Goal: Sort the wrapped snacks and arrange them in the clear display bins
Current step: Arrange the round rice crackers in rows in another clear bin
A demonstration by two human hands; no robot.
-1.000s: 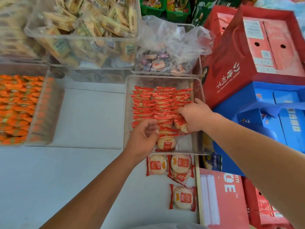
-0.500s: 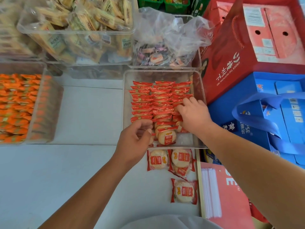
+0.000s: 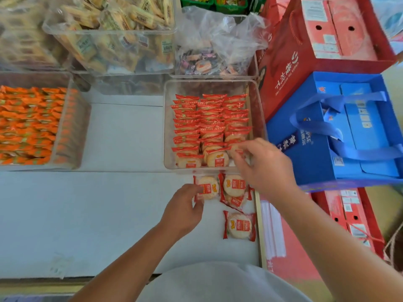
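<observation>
The snacks (image 3: 209, 118) in the bin (image 3: 167, 131) stand on edge in 3 columns, each one leaning on the one behind it. I think this is done so that many fit and the red tops make a tidy face for a buyer. At the near end of the bin there is only little free room, so the filling looks almost complete.

Just in front of the bin, 4 more snacks lie flat on the tabletop (image 3: 109, 214). They are close to the bin's front wall, probably so that each needs only a short lift. There is an overlapping pair (image 3: 234, 186), and a single snack (image 3: 239, 225) farther from the bin.

The left hand (image 3: 185, 205) is low over the tabletop, with the forearm pointing toward the bin. Its thumb and bent fingers are closed on the left edge of the loose snack (image 3: 209, 188) beside the pair. In my judgement this is the next piece to go in.

The right hand (image 3: 266, 164) is above the bin's near right corner, palm down, fingers spread and a little bent. Its fingertips (image 3: 238, 152) reach the front snack of the right column, I believe to hold that column upright. The tips are blurred, so I cannot tell whether they pinch the wrapper or only press on it.
</observation>
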